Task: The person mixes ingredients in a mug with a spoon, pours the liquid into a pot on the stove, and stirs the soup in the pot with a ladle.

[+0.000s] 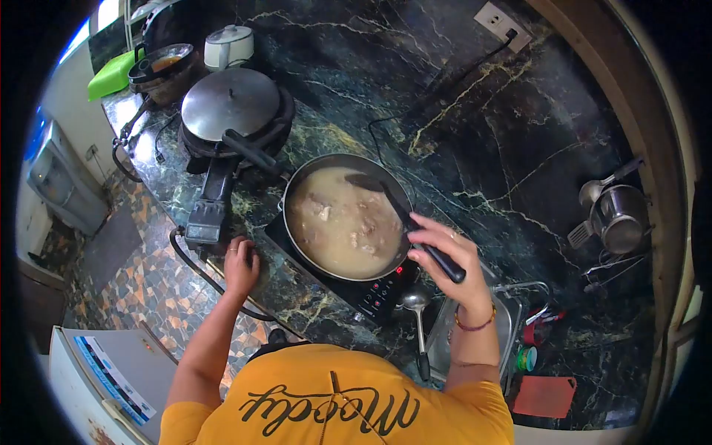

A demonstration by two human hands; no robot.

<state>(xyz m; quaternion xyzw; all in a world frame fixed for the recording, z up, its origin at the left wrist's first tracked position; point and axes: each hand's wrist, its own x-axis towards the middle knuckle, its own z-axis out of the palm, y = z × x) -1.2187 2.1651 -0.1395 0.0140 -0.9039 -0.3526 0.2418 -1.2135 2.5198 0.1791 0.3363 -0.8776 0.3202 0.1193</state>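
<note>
My right hand [446, 252] is closed around the handle of a black spatula [398, 204]. The spatula's dark head dips into a pale, cloudy broth [334, 237] with several chunks that look like meat. This broth fills a wide frying pan [285, 194] on a black induction cooktop [363, 297] with lit red indicators. My left hand [241, 267] rests at the counter edge, left of the cooktop, fingers slightly bent and apart, with nothing visible in it. Beside the cooktop's right corner lies a metal ladle [415, 300] with a dark handle tip.
An appliance with a round metal lid [231, 104] stands back left, near a glass-like pot [167, 70], a white container [228, 48] and a green box [111, 78]. At right are a sink [512, 315], a red cutting board [544, 396] and hanging utensils [619, 219]. A cord runs to the socket [504, 26].
</note>
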